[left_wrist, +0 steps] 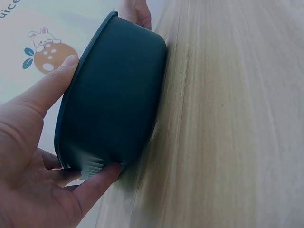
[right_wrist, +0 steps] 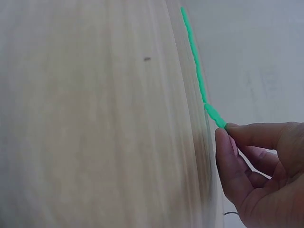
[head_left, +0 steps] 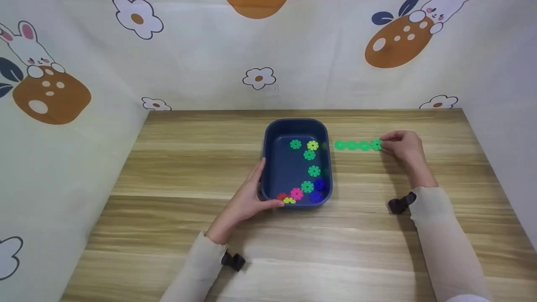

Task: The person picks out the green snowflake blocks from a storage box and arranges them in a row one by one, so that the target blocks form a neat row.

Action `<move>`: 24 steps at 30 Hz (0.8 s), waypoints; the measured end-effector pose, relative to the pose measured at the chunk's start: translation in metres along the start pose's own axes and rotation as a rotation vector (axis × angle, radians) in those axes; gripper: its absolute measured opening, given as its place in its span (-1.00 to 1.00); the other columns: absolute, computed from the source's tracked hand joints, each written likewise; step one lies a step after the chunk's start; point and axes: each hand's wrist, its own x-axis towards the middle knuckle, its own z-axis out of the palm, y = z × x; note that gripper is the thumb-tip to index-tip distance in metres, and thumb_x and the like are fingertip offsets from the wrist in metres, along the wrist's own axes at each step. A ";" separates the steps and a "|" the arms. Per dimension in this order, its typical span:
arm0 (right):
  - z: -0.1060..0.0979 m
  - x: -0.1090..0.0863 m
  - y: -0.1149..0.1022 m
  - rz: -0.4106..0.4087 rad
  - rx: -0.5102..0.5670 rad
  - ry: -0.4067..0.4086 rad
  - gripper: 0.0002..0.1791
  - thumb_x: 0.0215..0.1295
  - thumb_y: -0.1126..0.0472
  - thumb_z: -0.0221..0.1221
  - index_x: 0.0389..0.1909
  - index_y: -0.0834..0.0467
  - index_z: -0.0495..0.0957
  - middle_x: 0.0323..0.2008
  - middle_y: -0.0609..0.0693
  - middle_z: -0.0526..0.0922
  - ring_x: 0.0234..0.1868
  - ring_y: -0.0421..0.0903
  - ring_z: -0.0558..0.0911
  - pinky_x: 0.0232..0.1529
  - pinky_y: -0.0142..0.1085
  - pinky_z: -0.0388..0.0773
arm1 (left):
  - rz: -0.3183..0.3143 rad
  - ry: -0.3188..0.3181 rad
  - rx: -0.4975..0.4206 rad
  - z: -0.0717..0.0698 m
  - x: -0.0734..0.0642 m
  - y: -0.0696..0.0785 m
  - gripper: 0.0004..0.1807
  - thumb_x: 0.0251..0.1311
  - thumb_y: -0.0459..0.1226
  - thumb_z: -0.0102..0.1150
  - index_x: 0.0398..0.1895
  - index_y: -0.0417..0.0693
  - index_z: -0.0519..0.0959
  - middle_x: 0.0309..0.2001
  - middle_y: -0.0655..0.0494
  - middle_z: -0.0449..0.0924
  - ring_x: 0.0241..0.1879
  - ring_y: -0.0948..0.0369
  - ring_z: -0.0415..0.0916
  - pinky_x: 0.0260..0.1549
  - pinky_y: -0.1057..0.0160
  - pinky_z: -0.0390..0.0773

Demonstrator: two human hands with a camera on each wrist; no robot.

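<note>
At the near left corner of a dark blue plastic tub point(head_left: 268, 126), my left hand point(head_left: 248, 200) holds the wall, thumb at the near rim and fingers along the left side. The left wrist view shows the tub's outer wall point(left_wrist: 111, 90) between thumb and fingers. To the tub's right, my right hand point(head_left: 406, 149) pinches a green snowflake disc point(head_left: 376, 144) between thumb and fingertips. That disc is tilted up at the right end of a row of green snowflake discs point(head_left: 351, 145) lying on the table; in the right wrist view it touches the row point(right_wrist: 195, 59).
Inside the tub lie loose snowflake discs: several green point(head_left: 314, 170), some blue point(head_left: 319, 184), yellow point(head_left: 312, 145), pink point(head_left: 296, 193) and red point(head_left: 282, 196). The wooden table point(head_left: 188, 167) meets a patterned wall covering point(head_left: 201, 63) at the back.
</note>
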 end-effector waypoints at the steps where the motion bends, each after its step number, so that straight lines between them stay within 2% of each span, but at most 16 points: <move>1: 0.000 0.000 0.000 -0.001 -0.008 0.002 -0.67 0.35 0.38 0.20 0.08 0.42 0.53 -0.33 -0.19 0.59 -0.34 -0.45 0.62 -0.13 -0.52 0.66 | 0.000 0.000 0.001 0.000 0.000 0.000 0.31 -0.07 -0.02 0.57 0.63 0.08 -0.15 0.63 -0.01 -0.16 0.60 -0.04 -0.10 0.51 -0.14 0.06; 6: -0.001 0.000 0.000 -0.009 -0.042 0.010 -0.69 0.34 0.37 0.21 0.05 0.42 0.55 -0.38 -0.24 0.59 -0.37 -0.47 0.60 -0.17 -0.53 0.66 | 0.006 -0.002 0.000 0.000 0.000 0.001 0.31 -0.07 -0.03 0.57 0.63 0.08 -0.15 0.63 -0.01 -0.17 0.59 -0.04 -0.09 0.52 -0.13 0.06; 14: 0.000 0.000 0.000 -0.011 -0.068 0.023 -0.68 0.35 0.31 0.22 0.04 0.42 0.57 -0.34 -0.18 0.62 -0.38 -0.44 0.60 -0.24 -0.54 0.65 | 0.011 -0.005 -0.005 0.000 0.000 0.002 0.31 -0.06 -0.05 0.57 0.63 0.04 -0.17 0.63 -0.03 -0.19 0.60 -0.04 -0.10 0.52 -0.12 0.06; 24: 0.000 -0.004 -0.002 -0.026 -0.178 0.079 -0.67 0.42 0.17 0.14 0.02 0.33 0.60 -0.21 0.03 0.63 -0.40 -0.34 0.59 -0.35 -0.53 0.62 | 0.001 -0.007 -0.005 0.000 0.000 0.001 0.31 -0.05 -0.06 0.57 0.63 0.04 -0.16 0.63 -0.04 -0.19 0.60 -0.04 -0.10 0.52 -0.11 0.05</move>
